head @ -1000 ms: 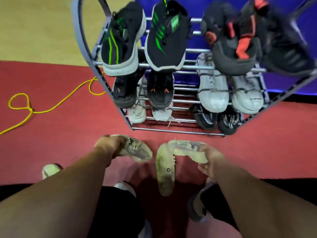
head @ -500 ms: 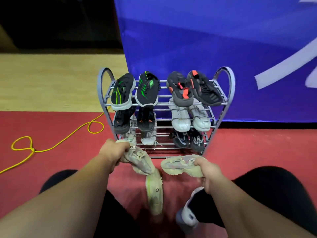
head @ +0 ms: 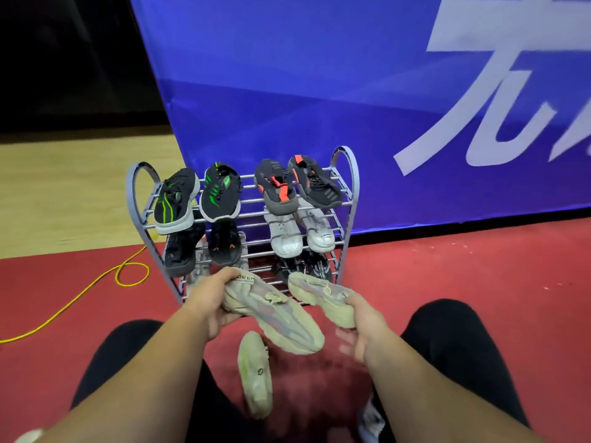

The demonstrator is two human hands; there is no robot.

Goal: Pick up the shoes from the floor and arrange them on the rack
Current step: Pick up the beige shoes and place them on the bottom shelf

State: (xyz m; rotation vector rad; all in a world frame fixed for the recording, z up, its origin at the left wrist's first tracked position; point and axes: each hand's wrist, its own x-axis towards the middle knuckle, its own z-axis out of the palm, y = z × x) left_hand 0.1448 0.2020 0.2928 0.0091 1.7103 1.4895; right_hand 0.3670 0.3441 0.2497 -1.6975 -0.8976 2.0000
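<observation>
My left hand (head: 209,302) grips a pale beige sneaker (head: 278,318) by its heel, toe pointing down to the right. My right hand (head: 363,318) grips a matching beige sneaker (head: 319,294) by its heel, toe pointing left. Both are lifted above the red floor, in front of the grey metal shoe rack (head: 347,193). A third pale greenish shoe (head: 256,375) lies on the floor between my knees. On the rack's top shelf sit black-and-green sneakers (head: 198,196) and black-and-orange ones (head: 295,187); white sneakers (head: 300,233) fill the middle right.
A yellow cable (head: 96,282) snakes over the red floor at the left. A blue banner (head: 319,107) stands right behind the rack. My black-clad legs (head: 454,346) flank the floor shoe. Darker shoes (head: 204,247) fill the lower shelves.
Both hands have lifted their beige sneakers off the floor and higher. The view has pulled back and risen, so the rack looks smaller and farther.
</observation>
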